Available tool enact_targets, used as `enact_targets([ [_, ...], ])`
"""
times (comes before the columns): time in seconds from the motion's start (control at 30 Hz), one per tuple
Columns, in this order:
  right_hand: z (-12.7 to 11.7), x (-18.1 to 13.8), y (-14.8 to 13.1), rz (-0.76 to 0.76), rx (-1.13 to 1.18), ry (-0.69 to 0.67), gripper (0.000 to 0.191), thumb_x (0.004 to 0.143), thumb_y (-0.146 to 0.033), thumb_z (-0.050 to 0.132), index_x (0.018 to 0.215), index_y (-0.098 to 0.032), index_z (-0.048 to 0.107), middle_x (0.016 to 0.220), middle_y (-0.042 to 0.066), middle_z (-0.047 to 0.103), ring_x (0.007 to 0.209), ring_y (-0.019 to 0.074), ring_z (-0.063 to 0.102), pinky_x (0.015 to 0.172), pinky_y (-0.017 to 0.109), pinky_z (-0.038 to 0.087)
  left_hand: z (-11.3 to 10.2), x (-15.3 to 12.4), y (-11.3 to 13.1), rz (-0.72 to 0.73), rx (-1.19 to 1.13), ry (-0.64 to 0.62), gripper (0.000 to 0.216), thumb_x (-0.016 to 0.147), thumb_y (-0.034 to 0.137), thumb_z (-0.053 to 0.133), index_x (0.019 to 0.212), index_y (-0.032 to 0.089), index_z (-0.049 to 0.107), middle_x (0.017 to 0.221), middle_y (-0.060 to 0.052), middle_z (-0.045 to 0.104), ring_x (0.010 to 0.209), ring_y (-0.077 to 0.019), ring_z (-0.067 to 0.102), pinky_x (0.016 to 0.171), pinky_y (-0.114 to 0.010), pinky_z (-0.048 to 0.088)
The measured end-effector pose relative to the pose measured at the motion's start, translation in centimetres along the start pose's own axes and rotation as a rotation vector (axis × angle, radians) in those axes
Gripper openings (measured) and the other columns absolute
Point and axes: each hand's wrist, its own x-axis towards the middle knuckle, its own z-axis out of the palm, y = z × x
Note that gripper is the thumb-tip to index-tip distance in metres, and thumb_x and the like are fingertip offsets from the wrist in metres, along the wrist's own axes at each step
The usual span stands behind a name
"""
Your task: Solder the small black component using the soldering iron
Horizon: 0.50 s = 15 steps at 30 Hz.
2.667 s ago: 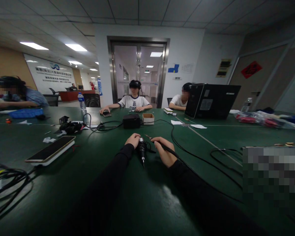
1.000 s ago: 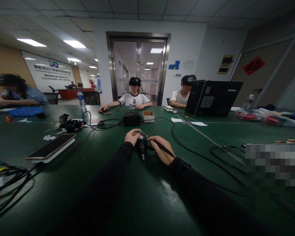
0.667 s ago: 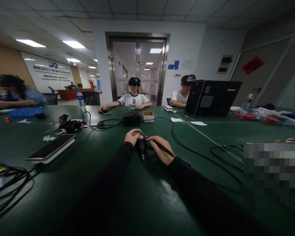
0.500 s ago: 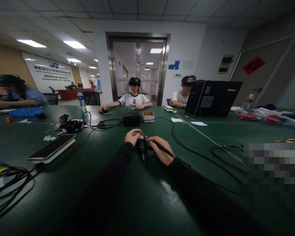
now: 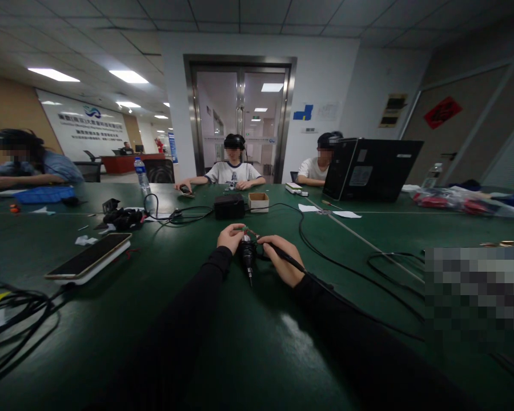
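Note:
A black tapered tool body (image 5: pixel 249 255) lies on the green table (image 5: pixel 223 354) in front of me, its thin metal shaft pointing toward me. At its far end is a small greenish and reddish part (image 5: pixel 245 229). My left hand (image 5: pixel 230 237) is closed, with fingertips pinched at that end; what exactly lies between them is too small to tell. My right hand (image 5: pixel 286 260) grips a black soldering iron (image 5: pixel 288 258) like a pen. The iron's thin tip points left to the small part; whether they touch I cannot tell. Its cord runs back along my right sleeve.
Beyond my hands stand a black box (image 5: pixel 229 206) and an open cardboard box (image 5: pixel 258 202). A phone (image 5: pixel 89 257) lies on a white block at left. Black cables (image 5: pixel 325 260) cross the right side. A black computer case (image 5: pixel 372 171) stands behind, and co-workers sit around the table.
My right hand has shifted slightly up, and the iron's tip shows more clearly beside the small part. My left hand stays in place. Across the table a person has raised a phone off the surface.

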Motion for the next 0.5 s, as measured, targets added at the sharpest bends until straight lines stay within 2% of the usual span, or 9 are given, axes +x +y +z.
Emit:
enact_targets([
  [0.5,0.10,0.03,0.19,-0.018,0.003,-0.001,0.020,0.087,-0.022,0.048,0.093,-0.024,0.067,0.097,0.001,0.068,0.091,0.0157,0.062,0.085,0.029,0.046,-0.11,0.00,-0.02,0.018,-0.001,-0.020,0.026,0.064,0.013,0.062,0.090,0.015,0.065,0.075,-0.005,0.071,0.070,-0.0170,0.067,0.070,-0.029,0.053],
])
